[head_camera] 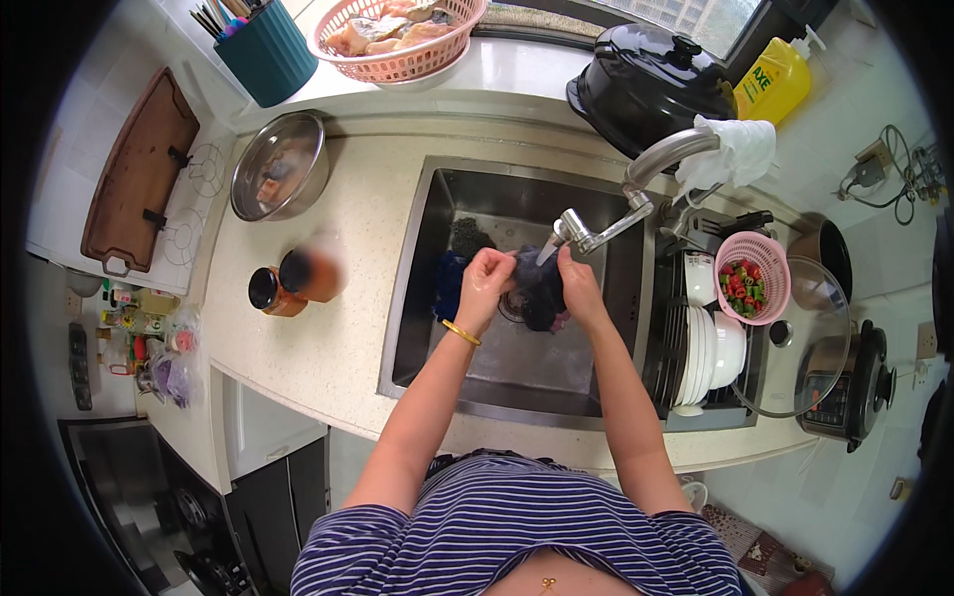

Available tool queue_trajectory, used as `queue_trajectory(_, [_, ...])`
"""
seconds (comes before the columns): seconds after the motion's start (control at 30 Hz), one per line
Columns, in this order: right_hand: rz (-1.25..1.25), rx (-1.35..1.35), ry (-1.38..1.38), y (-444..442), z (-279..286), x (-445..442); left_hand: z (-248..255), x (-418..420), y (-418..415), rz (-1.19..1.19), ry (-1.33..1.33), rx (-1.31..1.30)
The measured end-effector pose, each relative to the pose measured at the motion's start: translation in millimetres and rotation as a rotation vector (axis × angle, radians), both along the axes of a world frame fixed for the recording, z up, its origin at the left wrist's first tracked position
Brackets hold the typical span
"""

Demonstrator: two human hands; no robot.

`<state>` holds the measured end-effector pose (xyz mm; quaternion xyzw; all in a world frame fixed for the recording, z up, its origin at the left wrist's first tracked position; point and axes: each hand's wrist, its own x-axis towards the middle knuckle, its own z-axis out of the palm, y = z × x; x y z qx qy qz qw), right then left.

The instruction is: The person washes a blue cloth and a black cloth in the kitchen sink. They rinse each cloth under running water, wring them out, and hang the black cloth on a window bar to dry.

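Observation:
Under the running tap (570,227), my right hand (583,289) grips the right side of a dark wet object (542,287) with its thumb on top. It has a grey sheen and a pinkish bit at its lower end; I cannot tell whether it is fish or cloth. My left hand (488,281), wearing a gold bangle (460,332), has its fingers pinched at the object's left edge. Both hands are inside the steel sink (514,372), above the drain. A dark mesh scouring pad (469,237) and a blue cloth (449,287) lie along the sink's left side.
Left of the sink stand two dark-lidded jars (277,292) and a steel bowl (311,175) holding pieces of food. A dish rack (667,357) with plates and a pink basket (775,302) of chopped peppers are at right. A black lidded pot (641,89) sits behind.

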<state>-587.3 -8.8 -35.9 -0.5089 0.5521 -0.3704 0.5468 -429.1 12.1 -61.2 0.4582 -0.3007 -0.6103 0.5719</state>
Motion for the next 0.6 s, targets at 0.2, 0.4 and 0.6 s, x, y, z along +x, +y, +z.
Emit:
queue_trajectory(0.2, [-0.269,0.239,-0.363,-9.2,25.4,-12.6,-18.0,35.8,-13.0,0.104,0.547,0.171])
queue_trajectory(0.4, [-0.321,0.197,-0.657,-16.2,31.2,-28.4,8.0,27.6,-14.8,-0.288,-0.424,0.031])
queue_trajectory(0.6, [-0.381,0.261,-0.673,-10.9,10.1,-68.7,27.1,3.1,-26.2,-0.251,-0.098,-0.086])
